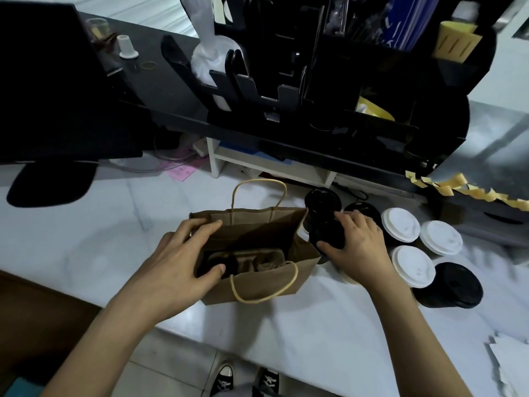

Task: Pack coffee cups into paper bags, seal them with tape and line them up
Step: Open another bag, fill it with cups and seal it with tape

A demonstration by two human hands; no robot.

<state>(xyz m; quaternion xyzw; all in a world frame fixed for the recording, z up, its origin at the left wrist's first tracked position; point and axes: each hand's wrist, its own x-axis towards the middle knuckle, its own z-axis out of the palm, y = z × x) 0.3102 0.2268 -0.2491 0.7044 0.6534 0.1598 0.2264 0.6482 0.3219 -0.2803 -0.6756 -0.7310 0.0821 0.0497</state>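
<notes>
L hand (pixel 183 253) holds the mouth of the kraft paper bag (pixel 257 253) open, thumb over the near rim, fingers on the far-left edge; pulp cup carrier (pixel 257 260) sits inside w/ one black-lidded cup under the thumb, other slot looks empty. R hand (pixel 357 242) curls round a black-lidded cup (pixel 327 234) just right of the bag, on the desk (pixel 100 247). Early imo: remaining cups (pixel 412 266) wait right of R hand, no sealed bags, tape strips (pixel 458 187) up-right unused.
</notes>
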